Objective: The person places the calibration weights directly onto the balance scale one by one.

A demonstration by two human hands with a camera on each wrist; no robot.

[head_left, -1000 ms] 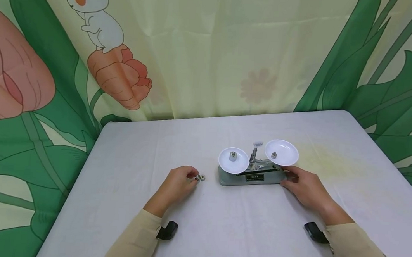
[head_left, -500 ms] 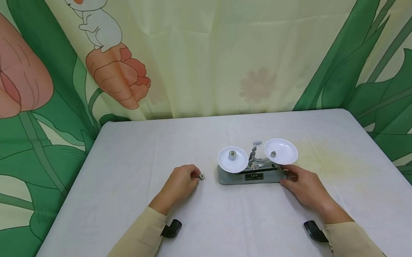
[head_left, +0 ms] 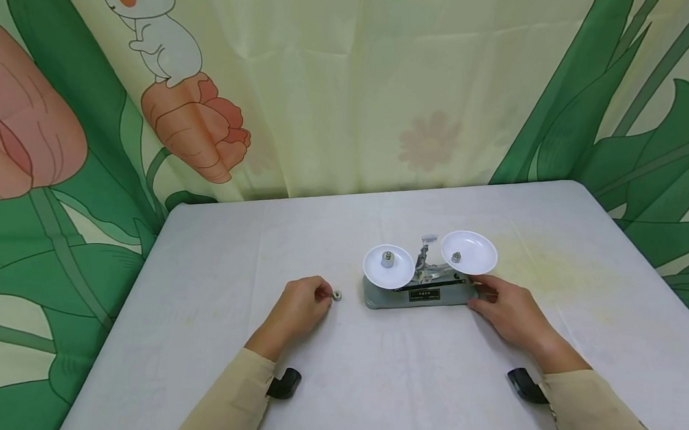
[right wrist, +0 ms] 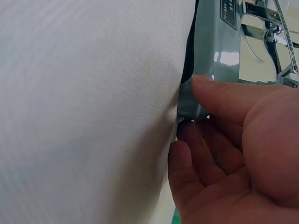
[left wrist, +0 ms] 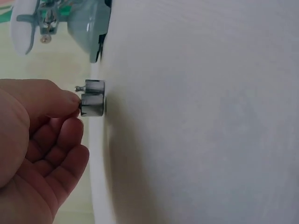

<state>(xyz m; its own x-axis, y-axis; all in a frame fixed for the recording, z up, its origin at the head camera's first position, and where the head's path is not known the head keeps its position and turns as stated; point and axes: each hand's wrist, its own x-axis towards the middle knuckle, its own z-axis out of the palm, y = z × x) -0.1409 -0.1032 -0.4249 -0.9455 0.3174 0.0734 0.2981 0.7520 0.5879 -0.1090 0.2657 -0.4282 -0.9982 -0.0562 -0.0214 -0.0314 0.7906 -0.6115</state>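
Note:
My left hand [head_left: 301, 304] pinches the knob of a small silvery balance weight [left wrist: 92, 105] between thumb and fingertips. A second knobbed weight [left wrist: 95, 87] stands right beside it on the white cloth. My right hand [head_left: 511, 311] grips the right end of a grey-green balance scale [head_left: 383, 299], thumb on the front of its base [right wrist: 217, 56] and fingers at the end. On the scale's left pan [head_left: 402, 276] stands a larger metal weight [head_left: 387, 259]. The right pan [head_left: 479, 254], higher in the head view, carries a smaller weight [head_left: 456, 257].
A white cloth covers the table [head_left: 209, 338], and its far edge meets a printed curtain [head_left: 326, 110]. Between the pans rises the scale's metal pointer post [head_left: 424, 252]. A black wrist camera [head_left: 284, 384] sits on the left wrist, another [head_left: 527, 385] on the right.
Two small weights showed beside my left fingertips a second ago; the head view now shows one there. My left hand has shifted slightly around them. The right hand keeps its place on the scale.

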